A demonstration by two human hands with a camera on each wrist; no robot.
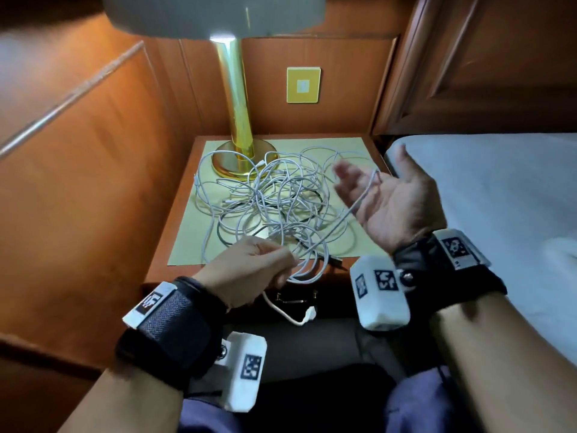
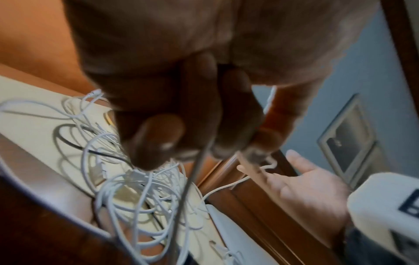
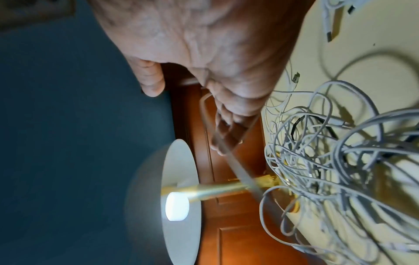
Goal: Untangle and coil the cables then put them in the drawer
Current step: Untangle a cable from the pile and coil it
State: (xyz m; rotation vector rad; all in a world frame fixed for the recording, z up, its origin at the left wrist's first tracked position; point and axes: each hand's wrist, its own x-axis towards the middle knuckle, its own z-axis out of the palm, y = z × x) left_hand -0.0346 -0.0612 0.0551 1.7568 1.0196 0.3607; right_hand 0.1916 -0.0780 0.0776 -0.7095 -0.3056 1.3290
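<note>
cables point(image 1: 274, 195) tangled mid-frame on the nightstand point(image 1: 162, 245). left hand point(image 1: 249, 267) pinches a few white loops, right hand point(image 1: 387, 198) flat-palmed, strand draped over its fingers. light, limp, snag-prone; grab near a plug end.
</note>
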